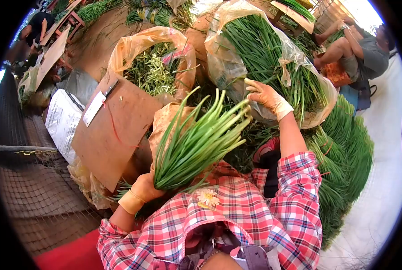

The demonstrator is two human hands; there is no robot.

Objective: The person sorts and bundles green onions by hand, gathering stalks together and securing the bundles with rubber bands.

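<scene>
My left hand [147, 188], in a thin pale glove, is closed around the leafy end of a bunch of garlic chives [196, 150]. The bunch fans out across my lap, its pale stem ends pointing up and to the right. Close to those ends is my gloved right hand [269, 98], its fingers stretched out and nothing visible in them. Behind that hand, a large clear plastic bag [225, 60] is packed with long green chives [259, 47].
A brown board [120, 121] bears a knife [99, 103] at my left. Ahead, an orange-tinted bag [113, 56] holds cut stem pieces [153, 72]. More chives [340, 162] are piled at my right. One person [367, 56] sits at far right; another [36, 29] is at far left.
</scene>
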